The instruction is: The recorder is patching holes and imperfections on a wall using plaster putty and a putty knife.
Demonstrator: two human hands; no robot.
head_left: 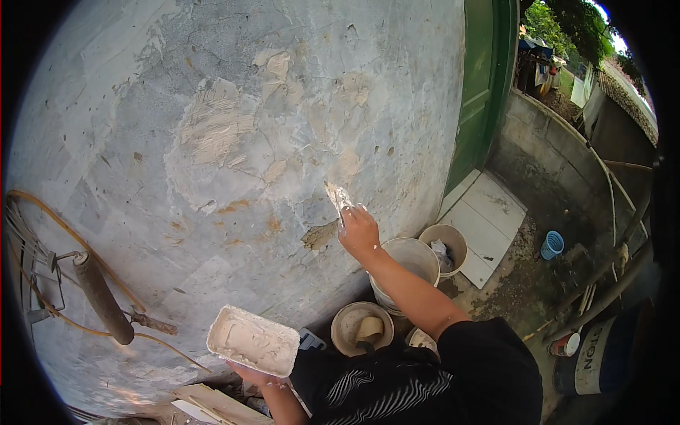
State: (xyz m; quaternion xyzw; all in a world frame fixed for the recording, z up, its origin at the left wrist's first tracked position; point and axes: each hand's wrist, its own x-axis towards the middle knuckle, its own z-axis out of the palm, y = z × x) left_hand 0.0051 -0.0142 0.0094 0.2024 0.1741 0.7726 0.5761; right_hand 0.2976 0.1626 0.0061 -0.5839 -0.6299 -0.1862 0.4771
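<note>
1 flat tool in right hand, 1 putty tray in left; 4 round containers alongside.

Landmark = putty tray (218, 326). Left hand (258, 375) grasps it from below; most fingers hidden under the base. 1 putty mass (255, 343) inside. Right hand (361, 235), up-right of tray: fingers clenched around 1 putty-smeared flat tool (341, 201), which sticks out past the fingertips, up-left, tip near the wall (142, 234); contact: can't tell. Right of tray: 1 low bucket (343, 330) with 1 tan piece (370, 329), 1 partly hidden container (423, 339). Farther up-right: 1 tall pale bucket (414, 256), 1 beige bucket (459, 243). Far right: 1 blue basket (552, 245). Left of tray: 1 dark cylinder (103, 299).
</note>
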